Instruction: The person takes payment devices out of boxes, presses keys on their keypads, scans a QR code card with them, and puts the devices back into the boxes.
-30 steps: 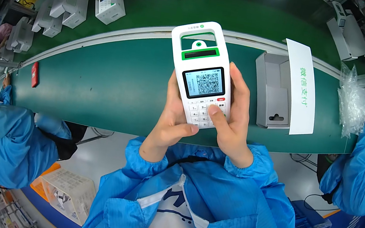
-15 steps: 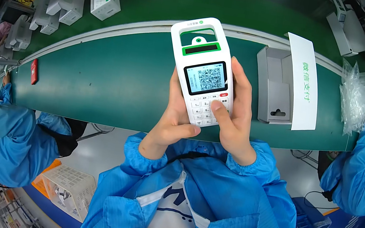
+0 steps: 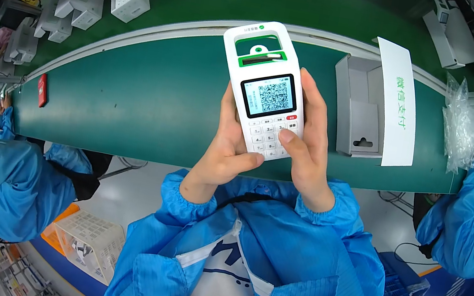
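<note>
A white handheld payment terminal (image 3: 265, 129) with green trim is held upright over the bench, its lit screen showing a QR code. My left hand (image 3: 226, 155) grips its lower left side, thumb lying near the bottom keys. On the other side, my right hand (image 3: 310, 154) wraps the right edge, and its thumb rests over the number keys; whether a key is pressed cannot be told. A pale streak lies across the dark slot above the screen. To the right stands an open white box (image 3: 354, 139) with its lid (image 3: 399, 106) raised, green lettering on it.
The green bench (image 3: 156, 106) bears a red object (image 3: 42, 90) at left and clear plastic bags (image 3: 460, 132) at right. Beyond a pale rail (image 3: 142, 38), several white boxes (image 3: 79, 2) sit on a green surface. Co-workers in blue (image 3: 29, 188) sit at both sides. A crate (image 3: 89, 242) stands below.
The pale streak has appeared across the terminal's slot. My right thumb has shifted slightly on the keys. Boxes beyond the rail sit a little further left.
</note>
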`<control>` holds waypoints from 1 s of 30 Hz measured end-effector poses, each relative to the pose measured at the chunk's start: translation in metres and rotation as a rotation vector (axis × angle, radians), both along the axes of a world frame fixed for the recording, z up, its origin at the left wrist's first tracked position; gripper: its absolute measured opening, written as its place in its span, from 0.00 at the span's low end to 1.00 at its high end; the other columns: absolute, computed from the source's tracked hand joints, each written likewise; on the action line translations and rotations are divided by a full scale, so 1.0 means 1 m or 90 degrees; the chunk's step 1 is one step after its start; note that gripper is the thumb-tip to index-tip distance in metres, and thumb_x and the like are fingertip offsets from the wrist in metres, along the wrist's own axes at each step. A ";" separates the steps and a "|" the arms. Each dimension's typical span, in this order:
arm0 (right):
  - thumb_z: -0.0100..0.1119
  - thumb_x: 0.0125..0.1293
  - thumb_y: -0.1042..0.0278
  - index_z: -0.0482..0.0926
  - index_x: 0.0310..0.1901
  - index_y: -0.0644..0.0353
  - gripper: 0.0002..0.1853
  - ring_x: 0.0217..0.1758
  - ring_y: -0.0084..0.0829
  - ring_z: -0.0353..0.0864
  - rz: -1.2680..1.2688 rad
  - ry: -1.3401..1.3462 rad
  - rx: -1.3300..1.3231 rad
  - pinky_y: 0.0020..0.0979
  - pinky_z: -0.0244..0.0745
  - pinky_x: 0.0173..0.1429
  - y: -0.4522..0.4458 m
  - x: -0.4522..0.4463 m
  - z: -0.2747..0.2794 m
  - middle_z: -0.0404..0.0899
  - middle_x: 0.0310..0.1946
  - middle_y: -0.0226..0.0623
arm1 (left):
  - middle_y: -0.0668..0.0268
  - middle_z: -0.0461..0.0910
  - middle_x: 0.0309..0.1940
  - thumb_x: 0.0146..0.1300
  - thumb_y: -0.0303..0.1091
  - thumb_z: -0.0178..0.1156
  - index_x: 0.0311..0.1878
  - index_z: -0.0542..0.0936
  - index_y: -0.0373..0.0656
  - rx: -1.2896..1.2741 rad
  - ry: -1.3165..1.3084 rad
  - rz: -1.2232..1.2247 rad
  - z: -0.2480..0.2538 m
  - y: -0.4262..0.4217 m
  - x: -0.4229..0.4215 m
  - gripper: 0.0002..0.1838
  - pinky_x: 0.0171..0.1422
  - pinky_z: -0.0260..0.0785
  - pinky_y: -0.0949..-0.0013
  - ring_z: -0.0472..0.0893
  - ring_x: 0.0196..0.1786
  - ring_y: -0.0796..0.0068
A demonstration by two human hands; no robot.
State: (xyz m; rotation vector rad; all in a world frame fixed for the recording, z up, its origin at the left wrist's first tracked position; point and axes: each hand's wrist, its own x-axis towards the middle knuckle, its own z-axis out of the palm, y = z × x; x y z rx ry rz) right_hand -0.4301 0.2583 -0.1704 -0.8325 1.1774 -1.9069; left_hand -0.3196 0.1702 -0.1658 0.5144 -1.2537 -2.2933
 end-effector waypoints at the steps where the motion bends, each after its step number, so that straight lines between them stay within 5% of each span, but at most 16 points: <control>1: 0.48 0.65 0.77 0.46 0.74 0.64 0.37 0.76 0.39 0.53 0.002 -0.015 0.007 0.39 0.51 0.75 0.000 0.000 -0.002 0.52 0.72 0.49 | 0.52 0.61 0.69 0.36 0.17 0.51 0.76 0.39 0.49 -0.005 0.003 0.001 -0.003 0.000 0.001 0.58 0.74 0.60 0.48 0.64 0.72 0.49; 8: 0.47 0.64 0.79 0.46 0.74 0.63 0.37 0.75 0.38 0.54 0.008 -0.071 0.019 0.39 0.52 0.75 -0.002 -0.002 -0.011 0.55 0.71 0.49 | 0.52 0.62 0.68 0.36 0.18 0.54 0.76 0.40 0.46 0.038 -0.014 -0.005 -0.012 -0.003 -0.001 0.58 0.74 0.59 0.49 0.64 0.72 0.50; 14: 0.47 0.63 0.79 0.46 0.74 0.63 0.38 0.75 0.39 0.54 0.012 -0.050 0.004 0.39 0.52 0.75 -0.001 -0.003 -0.008 0.54 0.71 0.49 | 0.53 0.57 0.70 0.36 0.17 0.51 0.77 0.31 0.49 0.006 0.008 -0.049 -0.008 -0.008 0.001 0.61 0.75 0.57 0.48 0.59 0.74 0.51; 23: 0.50 0.64 0.76 0.44 0.75 0.63 0.40 0.74 0.39 0.55 0.003 -0.004 -0.008 0.38 0.53 0.74 0.006 0.004 -0.008 0.54 0.70 0.48 | 0.51 0.62 0.68 0.64 0.24 0.46 0.76 0.40 0.40 0.030 -0.043 0.047 -0.009 -0.003 -0.003 0.40 0.69 0.66 0.58 0.68 0.69 0.59; 30: 0.51 0.65 0.74 0.43 0.75 0.63 0.40 0.74 0.39 0.55 -0.003 0.003 -0.010 0.38 0.52 0.74 0.008 0.002 -0.014 0.54 0.70 0.48 | 0.52 0.62 0.68 0.68 0.27 0.47 0.76 0.41 0.40 -0.028 -0.009 0.049 -0.015 0.000 -0.005 0.37 0.69 0.66 0.59 0.69 0.68 0.61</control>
